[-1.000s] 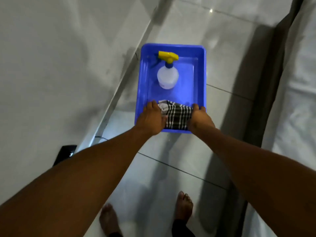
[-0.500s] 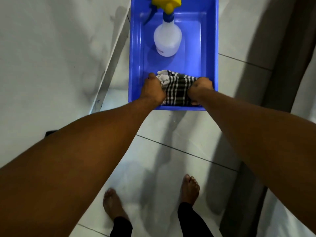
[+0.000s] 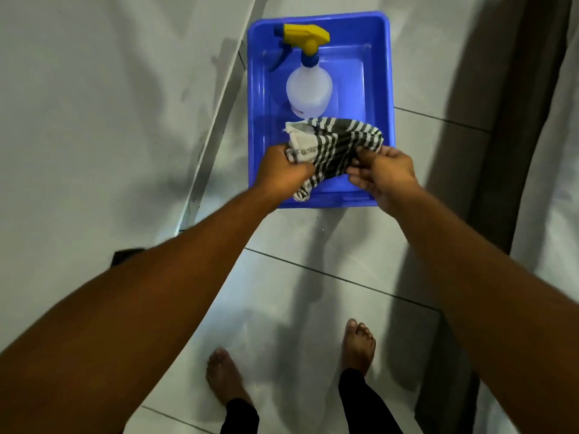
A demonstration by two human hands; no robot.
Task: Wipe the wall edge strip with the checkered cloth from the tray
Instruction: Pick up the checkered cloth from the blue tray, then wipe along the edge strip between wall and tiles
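Observation:
The black-and-white checkered cloth (image 3: 333, 148) hangs bunched above the near end of the blue tray (image 3: 255, 120), lifted off its floor. My left hand (image 3: 282, 172) grips the cloth's left side and my right hand (image 3: 383, 175) pinches its right edge. One corner of the cloth dangles over the tray's near rim. The metal wall edge strip (image 3: 216, 126) runs diagonally along the foot of the grey wall (image 3: 94, 120), just left of the tray.
A white spray bottle (image 3: 308, 89) with a yellow and blue trigger head stands in the tray's far half. My bare feet (image 3: 358, 343) are on the pale floor tiles. A dark panel (image 3: 507, 151) and white fabric line the right side. A small black object (image 3: 125, 256) sits by the wall.
Both hands closed on the cloth in the tray and have lifted it up off the tray floor. The view tilted down, then shifted back a little.

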